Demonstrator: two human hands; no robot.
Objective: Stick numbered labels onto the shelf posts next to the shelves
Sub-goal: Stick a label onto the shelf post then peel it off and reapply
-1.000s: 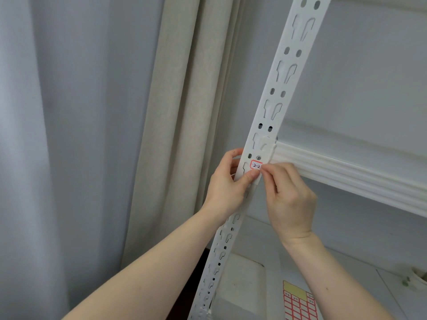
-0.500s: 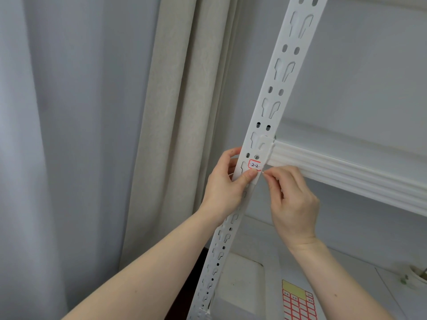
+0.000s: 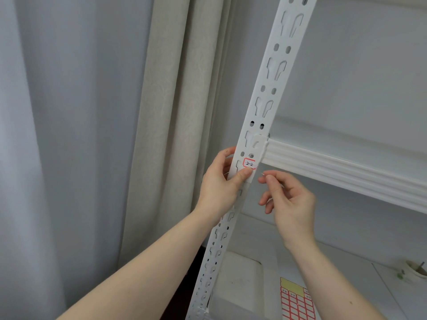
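While the small red-bordered paper label marked "2-2" (image 3: 249,163) already sits flat on the white perforated metal shelf post (image 3: 265,98), level with the white ribbed shelf beam (image 3: 342,168) that joins the post just to its right, the job as a whole looks only partly done: a red-gridded sheet of blank stickers with a yellow header (image 3: 297,302) lies on the lower white shelf (image 3: 360,280), well below both hands, and most of its cells appear unused. No other post or label is in view, so how many remain cannot be told. The left hand (image 3: 220,185) wraps the post, its thumb pressed on the post's face just under the label and its other fingers curled behind the far edge, so it is clamped on the post. The right hand (image 3: 287,202) hangs just right of the post, apart from it, with thumb and forefinger tips pinched together; whether a scrap of backing sits between them is too small to tell. Pressing the label's lower edge down seems the sensible finish here.
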